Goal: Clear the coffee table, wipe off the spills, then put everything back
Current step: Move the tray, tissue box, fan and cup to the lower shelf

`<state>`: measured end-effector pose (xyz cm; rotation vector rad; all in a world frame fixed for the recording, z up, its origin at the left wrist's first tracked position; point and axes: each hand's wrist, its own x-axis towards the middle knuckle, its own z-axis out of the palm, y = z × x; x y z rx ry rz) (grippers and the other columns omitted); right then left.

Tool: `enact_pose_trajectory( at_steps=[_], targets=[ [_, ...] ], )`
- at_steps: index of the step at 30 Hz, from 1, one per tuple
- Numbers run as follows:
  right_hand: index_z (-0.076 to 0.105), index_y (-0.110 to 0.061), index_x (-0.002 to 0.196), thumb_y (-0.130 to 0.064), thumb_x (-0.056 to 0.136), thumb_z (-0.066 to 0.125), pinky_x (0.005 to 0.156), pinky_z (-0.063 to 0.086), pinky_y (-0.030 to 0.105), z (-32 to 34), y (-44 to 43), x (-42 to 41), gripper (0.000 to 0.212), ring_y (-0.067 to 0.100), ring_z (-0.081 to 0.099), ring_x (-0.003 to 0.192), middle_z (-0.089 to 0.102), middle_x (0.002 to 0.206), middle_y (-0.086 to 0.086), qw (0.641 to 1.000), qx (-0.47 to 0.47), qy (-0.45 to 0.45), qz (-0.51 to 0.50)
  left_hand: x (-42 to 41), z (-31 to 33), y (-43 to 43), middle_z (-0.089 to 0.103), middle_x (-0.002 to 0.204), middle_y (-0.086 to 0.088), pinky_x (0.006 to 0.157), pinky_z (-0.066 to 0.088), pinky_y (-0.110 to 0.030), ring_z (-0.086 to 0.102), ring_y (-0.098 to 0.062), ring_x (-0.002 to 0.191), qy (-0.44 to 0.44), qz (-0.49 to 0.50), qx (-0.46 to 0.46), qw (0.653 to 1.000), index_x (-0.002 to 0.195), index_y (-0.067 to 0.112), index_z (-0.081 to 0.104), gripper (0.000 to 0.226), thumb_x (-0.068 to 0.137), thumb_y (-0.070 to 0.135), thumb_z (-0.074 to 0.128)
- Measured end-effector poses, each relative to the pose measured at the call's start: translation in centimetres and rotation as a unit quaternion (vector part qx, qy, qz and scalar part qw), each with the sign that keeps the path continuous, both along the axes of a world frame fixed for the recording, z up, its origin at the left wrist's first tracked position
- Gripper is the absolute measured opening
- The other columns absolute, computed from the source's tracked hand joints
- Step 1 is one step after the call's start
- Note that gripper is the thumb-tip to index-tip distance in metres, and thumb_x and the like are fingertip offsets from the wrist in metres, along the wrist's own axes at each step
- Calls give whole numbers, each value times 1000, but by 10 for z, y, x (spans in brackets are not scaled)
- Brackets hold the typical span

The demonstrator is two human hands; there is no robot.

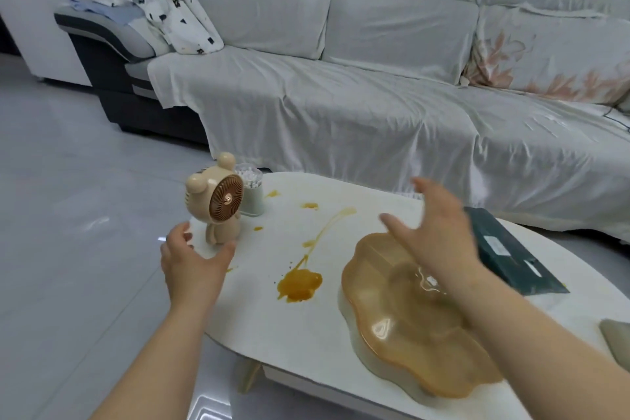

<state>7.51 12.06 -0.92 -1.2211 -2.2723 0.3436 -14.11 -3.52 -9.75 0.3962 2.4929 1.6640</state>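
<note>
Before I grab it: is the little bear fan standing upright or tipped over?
Upright. The bear fan stands on its feet at the table's left end, ears on top, beside the cotton swab jar.

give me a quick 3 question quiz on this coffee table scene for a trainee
1. True or false: the left hand has already lifted the bear-shaped fan off the coffee table.
2. What stands right behind the fan? A) a jar of cotton swabs B) a mug C) a remote
3. Fill in: the right hand hovers open above the amber ____.

Key
1. False. The fan stands on the table, with the open hand just in front of its feet.
2. A, the jar of cotton swabs.
3. Dish. It sits right of the largest orange spill, with a dark green packet on its other side.
</note>
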Motion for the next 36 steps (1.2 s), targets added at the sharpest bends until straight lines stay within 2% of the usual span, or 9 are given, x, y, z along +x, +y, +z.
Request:
enact_pose_trajectory(
  at_steps=[3,8,14,18,21,25,32,34,36],
  targets=[
    [31,-20,135,-32,75,68,98,35,33,-26,-5,-67,71,21,44,122,48,133,3,985,-133,42,100,-23,-11,5,31,146,-10,108,29,-48,31,-30,133,-47,-46,-20,998,141,17,16,94,68,24,75],
    [17,-19,141,-29,76,69,104,34,35,-72,8,-161,83,21,34,133,33,146,5,950,-270,23,157,-42,-30,16,35,145,-5,109,29,-45,31,-25,134,-55,-74,-5,996,137,21,24,91,64,24,78],
    [12,-19,143,-34,72,71,108,25,39,-97,19,-227,93,28,28,133,33,146,7,949,-261,14,175,-45,-29,32,57,111,-7,104,30,-44,44,-32,120,10,-37,-44,998,114,14,45,64,62,30,78],
    [18,-28,139,-38,68,70,102,28,37,-108,20,-247,89,32,35,122,46,129,14,952,-260,19,158,-51,-34,37,56,99,-8,108,23,-48,45,-32,113,23,-23,-87,996,98,14,49,42,67,31,73],
    [34,-23,129,-36,70,68,94,33,35,-111,19,-253,69,34,40,115,52,115,19,960,-241,5,139,-52,-39,39,46,84,0,109,20,-48,48,-32,104,52,-23,-116,992,83,17,47,27,71,30,67],
    [43,-15,112,-37,72,64,87,32,35,-109,13,-255,50,35,42,110,51,112,20,959,-249,-3,135,-50,-38,39,47,86,2,111,3,-39,45,-27,115,46,26,-105,993,84,20,40,36,67,32,69],
    [44,-12,109,-37,75,63,97,36,37,-108,7,-236,47,31,45,111,54,113,14,953,-268,33,137,-50,-43,39,61,98,-13,112,2,-45,42,-30,119,57,43,-158,985,85,5,58,41,67,42,63],
    [44,-13,107,-33,75,64,98,41,42,-107,7,-231,43,30,50,109,57,110,9,942,-298,71,136,-49,-39,39,65,91,-12,111,5,-42,48,-27,112,56,36,-128,990,77,8,58,34,69,40,64],
    [43,-16,99,-28,75,64,94,45,42,-105,9,-228,35,28,53,106,56,100,3,929,-326,119,126,-47,-33,39,64,74,-4,110,12,-39,53,-19,91,53,21,-89,994,67,13,58,31,67,44,61]
  ],
)
